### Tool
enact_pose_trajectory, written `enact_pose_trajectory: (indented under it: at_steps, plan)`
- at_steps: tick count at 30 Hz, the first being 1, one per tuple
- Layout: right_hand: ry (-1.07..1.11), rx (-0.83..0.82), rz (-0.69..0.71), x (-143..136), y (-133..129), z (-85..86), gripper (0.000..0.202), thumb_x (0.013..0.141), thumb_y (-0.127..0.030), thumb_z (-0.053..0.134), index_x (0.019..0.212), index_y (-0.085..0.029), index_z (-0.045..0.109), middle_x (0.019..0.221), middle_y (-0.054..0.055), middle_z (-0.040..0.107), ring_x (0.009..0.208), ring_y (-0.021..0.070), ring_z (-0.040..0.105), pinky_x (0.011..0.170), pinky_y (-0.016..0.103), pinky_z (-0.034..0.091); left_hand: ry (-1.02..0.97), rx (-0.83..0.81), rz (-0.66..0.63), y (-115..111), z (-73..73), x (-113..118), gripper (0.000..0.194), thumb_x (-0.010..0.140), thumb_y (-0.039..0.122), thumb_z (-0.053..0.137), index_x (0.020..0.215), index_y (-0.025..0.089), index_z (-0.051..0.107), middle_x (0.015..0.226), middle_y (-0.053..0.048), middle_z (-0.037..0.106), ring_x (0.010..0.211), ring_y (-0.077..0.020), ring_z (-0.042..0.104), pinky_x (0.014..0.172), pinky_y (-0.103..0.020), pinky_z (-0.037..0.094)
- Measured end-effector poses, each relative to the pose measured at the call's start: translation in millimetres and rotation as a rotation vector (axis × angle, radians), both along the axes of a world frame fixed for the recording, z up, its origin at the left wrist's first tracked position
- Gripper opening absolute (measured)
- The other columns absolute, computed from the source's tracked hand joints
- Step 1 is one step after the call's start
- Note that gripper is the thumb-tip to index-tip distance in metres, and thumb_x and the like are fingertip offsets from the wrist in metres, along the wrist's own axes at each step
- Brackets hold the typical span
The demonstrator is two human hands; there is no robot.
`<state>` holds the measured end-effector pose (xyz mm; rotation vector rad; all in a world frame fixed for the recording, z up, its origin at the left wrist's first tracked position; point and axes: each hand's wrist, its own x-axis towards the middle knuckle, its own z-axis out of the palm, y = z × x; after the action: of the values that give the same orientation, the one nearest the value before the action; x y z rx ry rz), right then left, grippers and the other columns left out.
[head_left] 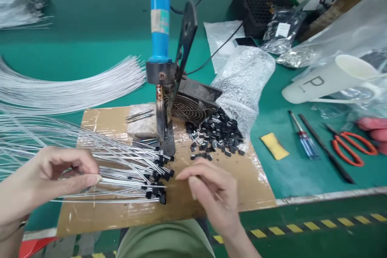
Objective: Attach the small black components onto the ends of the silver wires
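My left hand (71, 175) pinches a thin white wire (130, 184) that points right across the cardboard, above other wires. Black connectors (157, 189) cap the right ends of the wires lying beneath it. My right hand (214, 191) is near the held wire's tip, thumb and index finger curled; what it holds, if anything, is too small to name. Behind the hands stands a blue soldering iron (160, 28) pointing down in a metal stand. Loose small black parts (222, 131) lie in a pile right of the stand.
A bundle of white wires (75, 88) lies at the left. On the right are a yellow sponge (274, 146), a screwdriver (305, 139), a black rod (326, 149), orange-handled pliers (353, 145) and a white cup (332, 78). Bubble wrap (244, 80) lies behind the black parts.
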<state>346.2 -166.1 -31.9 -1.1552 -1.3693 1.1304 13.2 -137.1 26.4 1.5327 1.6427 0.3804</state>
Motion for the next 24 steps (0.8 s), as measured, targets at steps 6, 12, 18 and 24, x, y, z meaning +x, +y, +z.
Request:
enact_pose_trajectory:
  at_steps: [6,12,18,24]
  plan:
    - [0.107,-0.110,0.109,-17,3,4.5,0.013,0.089,-0.027,0.080,0.079,-0.019,0.080,0.066,-0.001,0.061,0.058,0.0128,0.054,0.051,0.024,0.042,-0.081,-0.133,0.024,-1,-9.5,7,0.016,0.073,0.044,0.084,0.065,0.031,0.080,0.064,-0.003,0.073,0.061,-0.0204,0.063,0.055,-0.027,0.048]
    - [0.117,-0.089,0.073,-20,3,-0.7,0.019,0.091,-0.018,0.079,0.073,-0.019,0.074,0.066,-0.002,0.063,0.058,0.0115,0.053,0.051,0.023,0.041,-0.058,-0.043,0.073,-6,-9.1,17,0.019,0.076,0.048,0.082,0.065,0.033,0.080,0.061,-0.002,0.070,0.058,-0.0202,0.061,0.052,-0.028,0.045]
    - [0.154,-0.101,0.080,-30,1,-2.7,0.019,0.089,-0.019,0.080,0.071,-0.019,0.075,0.065,-0.001,0.064,0.056,0.0116,0.054,0.050,0.023,0.042,-0.060,-0.018,0.014,-8,-10.1,29,0.019,0.083,0.050,0.080,0.071,0.035,0.080,0.062,0.000,0.069,0.052,-0.0164,0.054,0.047,-0.026,0.042]
    - [0.159,-0.132,0.056,-32,2,-3.8,0.021,0.089,-0.022,0.081,0.069,-0.020,0.075,0.063,-0.001,0.064,0.055,0.0118,0.052,0.048,0.024,0.040,-0.106,0.027,-0.080,-8,-11.4,39,0.019,0.088,0.045,0.076,0.072,0.035,0.078,0.061,0.001,0.070,0.055,-0.0189,0.062,0.049,-0.027,0.047]
